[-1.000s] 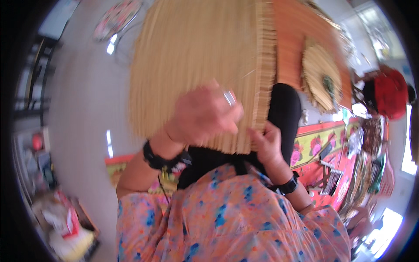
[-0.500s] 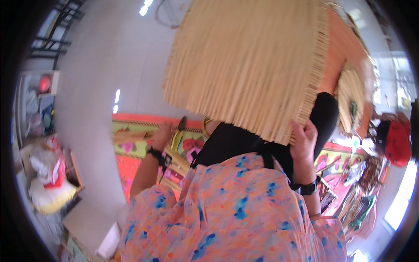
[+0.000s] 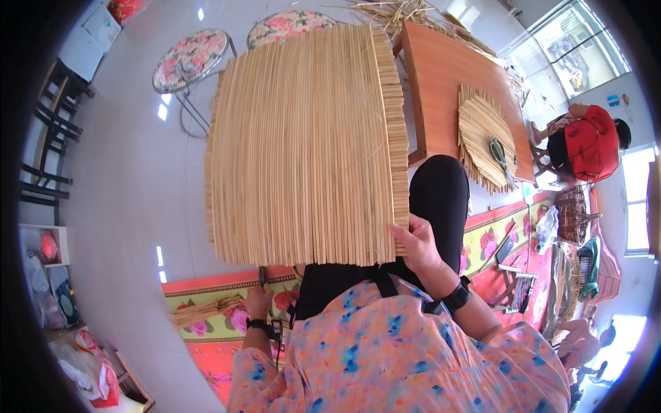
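Note:
A stiff, pale mat of straw-like stalks (image 3: 303,151) stands tilted over my knees, its stalks running side by side with a crosswise layer showing at the right edge. My right hand (image 3: 420,246) grips its lower right corner, thumb lying on the front face and fingers mostly behind. Below the mat's lower left corner, my left hand (image 3: 259,301) is low over the floor rug, closed around a hand tool with a dark tip (image 3: 261,277). Most of that tool is hidden by the hand, so its kind cannot be made out.
On the right, an orange-brown wooden table (image 3: 441,76) bears a smaller stalk mat (image 3: 475,131) with green-handled scissors (image 3: 498,153). Flowered round stools (image 3: 196,58) stand at the far left. A person in red (image 3: 595,148) sits beyond the table. A flowered rug (image 3: 206,337) lies below me.
The view has swung, showing more of the table and stools. My left hand, beside the dark-tipped tool before, now closes on it. My right hand keeps the mat's corner.

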Available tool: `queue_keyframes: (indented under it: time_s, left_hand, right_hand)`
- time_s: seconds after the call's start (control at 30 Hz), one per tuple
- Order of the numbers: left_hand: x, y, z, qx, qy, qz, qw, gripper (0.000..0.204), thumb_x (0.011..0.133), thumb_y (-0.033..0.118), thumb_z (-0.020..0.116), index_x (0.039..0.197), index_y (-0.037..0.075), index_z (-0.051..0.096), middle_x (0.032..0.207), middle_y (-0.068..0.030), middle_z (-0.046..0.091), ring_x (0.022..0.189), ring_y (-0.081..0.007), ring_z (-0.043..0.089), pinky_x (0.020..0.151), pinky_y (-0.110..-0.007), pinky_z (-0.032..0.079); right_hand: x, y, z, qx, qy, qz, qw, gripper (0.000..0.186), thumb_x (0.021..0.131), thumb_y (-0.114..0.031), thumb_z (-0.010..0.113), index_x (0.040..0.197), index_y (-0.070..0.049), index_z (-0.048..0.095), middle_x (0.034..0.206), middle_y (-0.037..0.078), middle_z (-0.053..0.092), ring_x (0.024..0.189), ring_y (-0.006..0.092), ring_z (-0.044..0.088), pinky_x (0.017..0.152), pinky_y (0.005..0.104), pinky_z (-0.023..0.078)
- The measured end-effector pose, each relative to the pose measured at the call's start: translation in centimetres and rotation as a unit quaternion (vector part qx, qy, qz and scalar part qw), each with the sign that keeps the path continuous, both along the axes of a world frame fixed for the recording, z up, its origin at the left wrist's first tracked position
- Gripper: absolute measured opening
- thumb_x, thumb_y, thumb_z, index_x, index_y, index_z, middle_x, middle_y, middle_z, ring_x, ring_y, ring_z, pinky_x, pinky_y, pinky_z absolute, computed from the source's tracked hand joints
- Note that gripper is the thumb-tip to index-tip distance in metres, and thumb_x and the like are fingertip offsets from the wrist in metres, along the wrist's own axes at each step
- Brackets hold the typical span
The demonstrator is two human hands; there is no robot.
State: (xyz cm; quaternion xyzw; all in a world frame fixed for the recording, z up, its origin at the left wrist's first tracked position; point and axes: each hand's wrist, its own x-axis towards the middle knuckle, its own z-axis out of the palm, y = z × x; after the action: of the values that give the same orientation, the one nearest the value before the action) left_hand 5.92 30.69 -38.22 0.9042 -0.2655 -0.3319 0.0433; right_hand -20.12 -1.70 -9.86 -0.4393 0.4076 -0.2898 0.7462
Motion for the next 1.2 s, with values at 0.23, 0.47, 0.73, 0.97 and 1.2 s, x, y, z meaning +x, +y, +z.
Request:
queue_keyframes:
  time_s: [0.23, 0.47, 0.73, 0.97, 1.2]
  left_hand:
    - [1.7, 8.3, -3.5, -0.221, 0.421, 0.406, 0.78, 0.03, 0.081, 0.033, 0.059, 0.093, 0.006, 0.062, 0.081, -0.0058, 0.066, 0.069, -0.0204, 0.063, 0.057, -0.035, 0.046]
    - [2.9, 12.6, 8.1, -0.467, 0.495, 0.459, 0.572, 0.034, 0.085, 0.034, 0.056, 0.109, 0.01, 0.06, 0.114, -0.008, 0.062, 0.109, -0.028, 0.057, 0.081, -0.056, 0.051]
    - [9.3, 1.2, 23.9, -0.568, 0.337, 0.355, 0.661, 0.043, 0.082, 0.019, 0.058, 0.122, 0.007, 0.049, 0.121, -0.0108, 0.054, 0.114, -0.0243, 0.049, 0.093, -0.046, 0.043]
    - [3.9, -15.9, 33.8, -0.476, 0.265, -0.03, 0.838, 0.029, 0.069, 0.015, 0.064, 0.094, 0.001, 0.059, 0.122, -0.0113, 0.048, 0.107, -0.0238, 0.05, 0.091, -0.037, 0.043]
    - [-1.3, -23.3, 35.1, -0.362, 0.039, -0.401, 0.841, 0.022, 0.058, 0.003, 0.063, 0.077, -0.005, 0.053, 0.106, -0.0172, 0.046, 0.098, -0.0309, 0.054, 0.091, -0.035, 0.044]
  right_hand:
    - [0.2, -0.4, 0.0, 0.03, -0.039, -0.016, 0.999, 0.02, 0.09, -0.008, 0.061, 0.103, 0.007, 0.062, 0.095, 0.008, 0.065, 0.081, 0.0116, 0.062, 0.073, 0.0269, 0.052]
    - [0.1, -0.9, -1.0, 0.022, -0.046, -0.002, 0.999, 0.023, 0.09, -0.012, 0.06, 0.104, 0.006, 0.061, 0.094, 0.009, 0.065, 0.081, 0.013, 0.063, 0.071, 0.0276, 0.052]
    - [0.4, -1.2, 0.8, 0.048, -0.078, 0.001, 0.996, 0.022, 0.09, -0.01, 0.061, 0.102, 0.009, 0.062, 0.092, 0.009, 0.066, 0.078, 0.0132, 0.063, 0.069, 0.0268, 0.052]
    - [0.0, -1.2, 0.3, 0.05, -0.089, -0.011, 0.995, 0.022, 0.089, -0.008, 0.062, 0.104, 0.009, 0.061, 0.093, 0.01, 0.066, 0.08, 0.0133, 0.063, 0.073, 0.0277, 0.053]
    - [-0.1, -1.6, 0.2, 0.03, -0.066, 0.017, 0.997, 0.023, 0.088, -0.01, 0.063, 0.102, 0.009, 0.061, 0.091, 0.008, 0.065, 0.079, 0.0118, 0.062, 0.072, 0.0267, 0.052]
